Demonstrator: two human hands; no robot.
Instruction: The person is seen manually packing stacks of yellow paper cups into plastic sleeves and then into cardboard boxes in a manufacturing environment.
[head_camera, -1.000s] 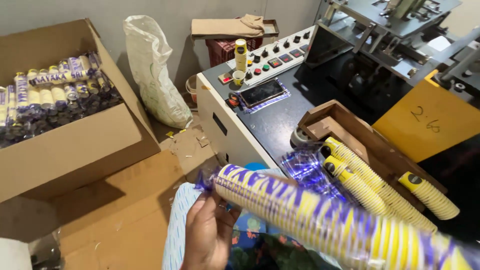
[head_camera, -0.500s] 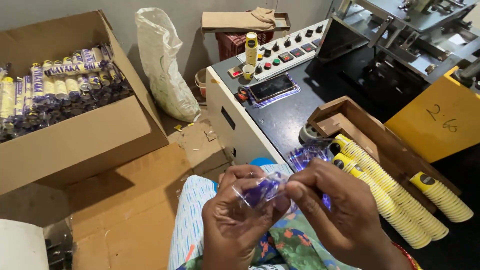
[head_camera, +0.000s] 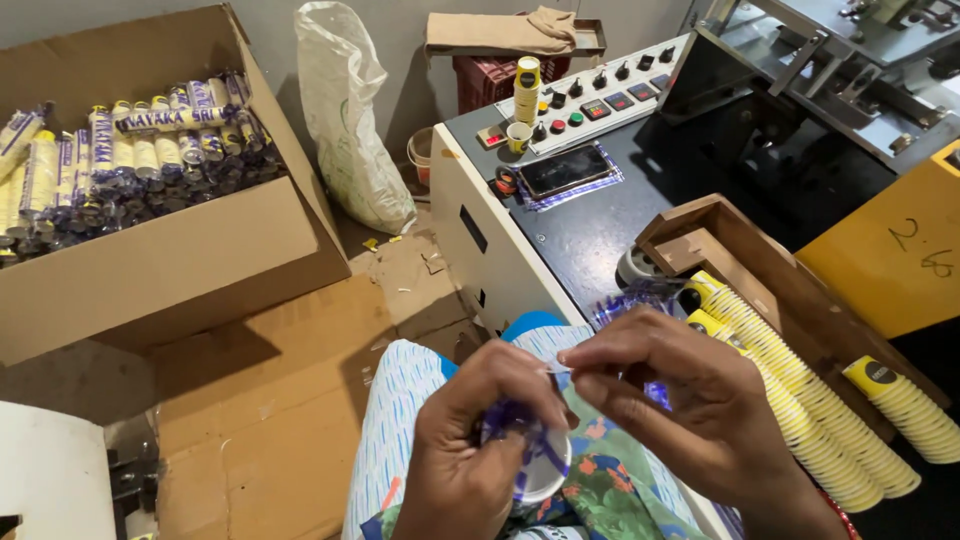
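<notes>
Plastic sleeve end pinched shut in left hand grip; right hand grip twisting it, lap-side room open.

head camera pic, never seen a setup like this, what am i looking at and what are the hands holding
This is one view from a camera worn on a person's head, looking down at their own two hands. The left hand grips the end of a stack of paper cups sleeved in clear printed plastic, and the right hand pinches the plastic wrap at its end. To the right, more yellow cup stacks lie in a wooden tray on a machine with a button panel and a phone. To the left, a cardboard box holds wrapped cup stacks.
</notes>
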